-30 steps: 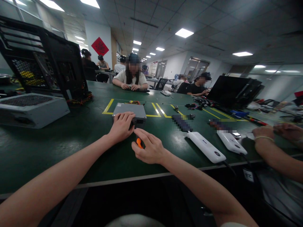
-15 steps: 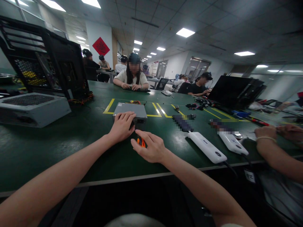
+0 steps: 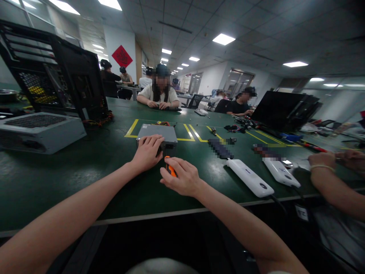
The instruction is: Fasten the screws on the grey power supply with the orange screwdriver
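A grey computer power supply unit point(image 3: 161, 132) lies on the green table in front of me. My left hand point(image 3: 147, 153) grips its near side, the fingers laid over the top edge and the thumb low at the front face. Close by on the right, my right hand point(image 3: 182, 178) is closed around a screwdriver point(image 3: 172, 171) with an orange and black handle. The screwdriver points away from me at the unit's near face, beside my left fingertips. Its tip is too small and dark to tell whether it touches a screw. Coloured cables point(image 3: 162, 123) show behind the unit.
A second power supply point(image 3: 42, 133) and an open black computer case point(image 3: 54, 76) stand at left. White handheld devices point(image 3: 251, 178) lie at right, near another person's arm point(image 3: 322, 173). Yellow tape point(image 3: 196, 133) marks the table; a black case point(image 3: 285, 110) stands farther right.
My right hand has closed more tightly around the screwdriver and shifted slightly; more of the orange handle shows now. My left hand and the power supply unit have stayed in place.
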The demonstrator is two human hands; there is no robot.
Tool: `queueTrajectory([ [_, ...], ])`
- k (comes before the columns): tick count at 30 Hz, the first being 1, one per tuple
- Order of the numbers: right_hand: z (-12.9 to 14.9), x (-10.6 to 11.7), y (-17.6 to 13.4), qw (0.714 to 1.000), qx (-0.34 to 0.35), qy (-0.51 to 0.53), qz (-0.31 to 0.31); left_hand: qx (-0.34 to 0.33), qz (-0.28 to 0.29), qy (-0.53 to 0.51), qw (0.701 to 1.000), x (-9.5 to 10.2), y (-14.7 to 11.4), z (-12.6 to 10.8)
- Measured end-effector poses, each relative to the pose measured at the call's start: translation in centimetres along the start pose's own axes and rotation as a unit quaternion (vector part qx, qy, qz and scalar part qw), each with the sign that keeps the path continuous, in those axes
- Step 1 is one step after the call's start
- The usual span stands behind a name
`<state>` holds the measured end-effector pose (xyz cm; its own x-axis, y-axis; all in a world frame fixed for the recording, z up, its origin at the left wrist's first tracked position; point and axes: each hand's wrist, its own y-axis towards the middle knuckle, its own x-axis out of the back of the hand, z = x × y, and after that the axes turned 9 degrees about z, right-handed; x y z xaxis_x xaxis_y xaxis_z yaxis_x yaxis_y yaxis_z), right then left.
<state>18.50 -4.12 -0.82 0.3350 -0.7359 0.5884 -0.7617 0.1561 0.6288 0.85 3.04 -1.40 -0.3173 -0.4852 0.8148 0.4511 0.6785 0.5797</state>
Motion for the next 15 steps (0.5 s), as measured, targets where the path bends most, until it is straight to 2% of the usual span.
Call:
queueTrajectory([
  [5, -0.04, -0.13, -0.13, 0.999, 0.029, -0.005, 0.023, -0.004, 0.006, 0.002, 1.0, 0.05, -0.01, 0.02],
  [10, -0.22, -0.17, -0.26, 1.0, -0.003, -0.018, 0.003, -0.004, -0.004, 0.006, 1.0, -0.06, -0.03, 0.03],
  [15, 0.04, 0.0, -0.1, 0.999, 0.012, -0.029, 0.016, -0.006, -0.002, 0.007, 1.0, -0.09, -0.02, 0.06],
])
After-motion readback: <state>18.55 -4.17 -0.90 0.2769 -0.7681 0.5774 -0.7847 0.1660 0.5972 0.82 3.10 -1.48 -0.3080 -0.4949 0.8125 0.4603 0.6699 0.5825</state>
